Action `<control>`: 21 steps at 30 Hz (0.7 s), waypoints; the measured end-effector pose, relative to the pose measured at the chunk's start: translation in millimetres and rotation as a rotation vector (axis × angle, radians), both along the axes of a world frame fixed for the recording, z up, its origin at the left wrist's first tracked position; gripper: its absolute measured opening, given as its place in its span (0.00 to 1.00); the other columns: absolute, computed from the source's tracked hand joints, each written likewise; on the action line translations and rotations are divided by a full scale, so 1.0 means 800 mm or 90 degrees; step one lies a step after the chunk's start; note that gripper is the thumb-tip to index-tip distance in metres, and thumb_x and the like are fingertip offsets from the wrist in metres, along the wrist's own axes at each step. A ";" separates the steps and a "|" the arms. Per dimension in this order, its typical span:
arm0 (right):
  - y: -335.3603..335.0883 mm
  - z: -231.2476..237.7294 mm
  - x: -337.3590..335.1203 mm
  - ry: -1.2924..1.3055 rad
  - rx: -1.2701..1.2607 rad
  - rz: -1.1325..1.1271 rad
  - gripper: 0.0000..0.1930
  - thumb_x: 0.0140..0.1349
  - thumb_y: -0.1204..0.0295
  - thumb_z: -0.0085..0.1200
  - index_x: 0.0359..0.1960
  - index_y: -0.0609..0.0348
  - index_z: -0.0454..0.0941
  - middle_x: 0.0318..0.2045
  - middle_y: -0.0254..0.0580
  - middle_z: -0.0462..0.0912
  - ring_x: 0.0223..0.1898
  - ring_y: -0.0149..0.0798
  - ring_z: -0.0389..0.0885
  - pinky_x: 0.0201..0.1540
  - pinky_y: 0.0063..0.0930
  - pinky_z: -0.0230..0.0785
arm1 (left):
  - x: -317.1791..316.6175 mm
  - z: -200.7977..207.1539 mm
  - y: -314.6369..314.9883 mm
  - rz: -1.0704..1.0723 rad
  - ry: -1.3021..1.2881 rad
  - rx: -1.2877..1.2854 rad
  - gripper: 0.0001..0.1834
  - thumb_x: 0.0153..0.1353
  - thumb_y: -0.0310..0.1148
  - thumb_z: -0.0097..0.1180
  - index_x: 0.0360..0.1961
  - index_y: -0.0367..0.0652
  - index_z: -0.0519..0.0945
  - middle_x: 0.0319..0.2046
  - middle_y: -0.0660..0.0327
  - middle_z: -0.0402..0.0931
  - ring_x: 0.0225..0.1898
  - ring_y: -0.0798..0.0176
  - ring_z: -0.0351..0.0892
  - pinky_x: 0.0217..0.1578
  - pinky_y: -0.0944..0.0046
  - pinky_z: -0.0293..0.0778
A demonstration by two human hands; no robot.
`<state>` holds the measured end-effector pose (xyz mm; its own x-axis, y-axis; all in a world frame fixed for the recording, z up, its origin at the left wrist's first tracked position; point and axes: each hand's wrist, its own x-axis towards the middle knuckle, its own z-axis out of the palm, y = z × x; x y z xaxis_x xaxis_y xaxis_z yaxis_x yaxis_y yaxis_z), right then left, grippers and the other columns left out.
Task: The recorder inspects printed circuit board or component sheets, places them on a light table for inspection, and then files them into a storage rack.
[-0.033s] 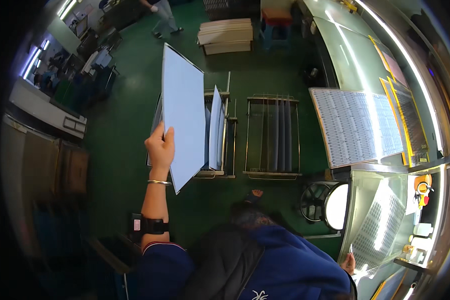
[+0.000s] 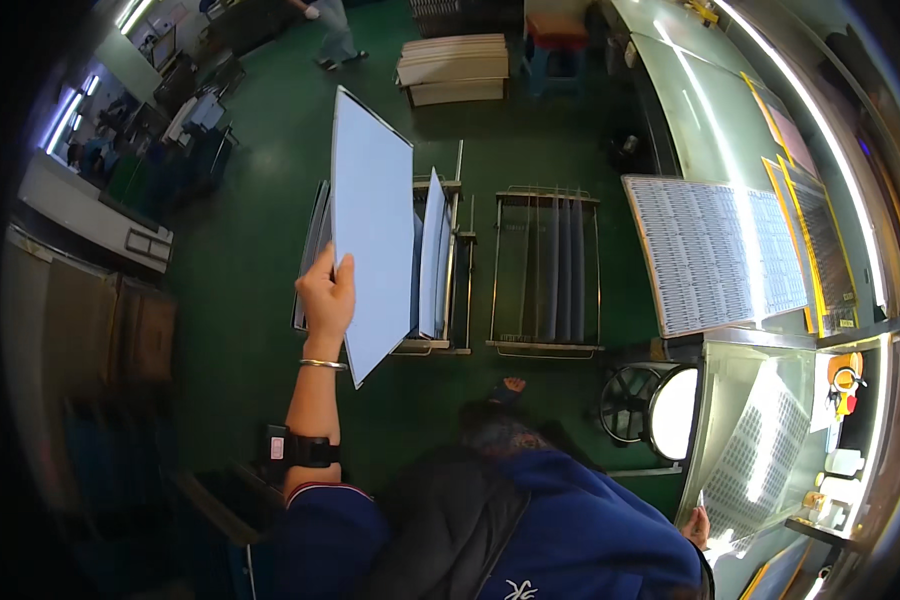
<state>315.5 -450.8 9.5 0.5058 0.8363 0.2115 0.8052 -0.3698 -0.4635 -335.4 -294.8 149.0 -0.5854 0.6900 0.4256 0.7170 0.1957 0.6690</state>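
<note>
L hand point(image 2: 327, 298) closed on the lower-left edge of a pale-blue rectangular panel point(image 2: 373, 240), thumb on the near face, fingers wrapped behind. Panel's up on end, slightly tilted, thin dark trim along its top edge; it's in front of the L metal rack point(image 2: 425, 348) & hides part of it. Metal bangle point(image 2: 323, 364) on that wrist, blk strap point(image 2: 310, 450) w/ a small device further up the forearm.

R hand point(image 2: 697, 527) is at lower R, by the near edge of a lit glass-top table point(image 2: 722, 375); fingers curled, thin pale sliver at the tips, can't tell what it is or how firmly it's held. Patterned sheet point(image 2: 765, 455) on the glass next to it.

In the L rack: another pale panel point(image 2: 432, 260), leaning, just R of the held one. R metal rack point(image 2: 494, 270) stands close by on the green floor w/ several dk upright sheets point(image 2: 562, 265). Farther R, a patterned board point(image 2: 705, 255) on the bench. Up top: stack of pale boards point(image 2: 453, 70), blue stool point(image 2: 553, 65) w/ reddish top, & a co-worker's legs point(image 2: 335, 35).
</note>
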 end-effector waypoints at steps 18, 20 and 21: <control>-0.025 -0.031 0.043 0.031 -0.004 0.004 0.08 0.54 0.71 0.50 0.32 0.63 0.77 0.33 0.45 0.79 0.36 0.40 0.76 0.40 0.27 0.66 | -0.002 -0.036 0.009 -0.060 -0.012 -0.002 0.17 0.51 0.24 0.48 0.44 0.37 0.73 0.19 0.54 0.75 0.13 0.74 0.62 0.16 0.72 0.61; -0.021 -0.020 0.028 0.025 -0.007 0.007 0.08 0.54 0.71 0.50 0.32 0.63 0.77 0.33 0.45 0.79 0.36 0.40 0.76 0.40 0.27 0.66 | -0.002 -0.030 0.011 -0.060 -0.018 -0.033 0.17 0.51 0.24 0.48 0.45 0.37 0.73 0.19 0.53 0.74 0.13 0.75 0.62 0.15 0.71 0.61; -0.019 -0.017 0.024 0.018 -0.010 0.012 0.08 0.54 0.71 0.50 0.32 0.63 0.77 0.33 0.45 0.79 0.36 0.40 0.76 0.40 0.27 0.66 | -0.003 -0.033 0.012 -0.060 -0.018 -0.035 0.17 0.51 0.24 0.48 0.45 0.37 0.73 0.19 0.53 0.74 0.13 0.75 0.62 0.15 0.71 0.61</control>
<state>334.8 -466.2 -4.3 0.4959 0.8486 0.1841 0.7985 -0.3623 -0.4808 -337.6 -285.2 122.4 -0.5275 0.7649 0.3697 0.7153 0.1651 0.6790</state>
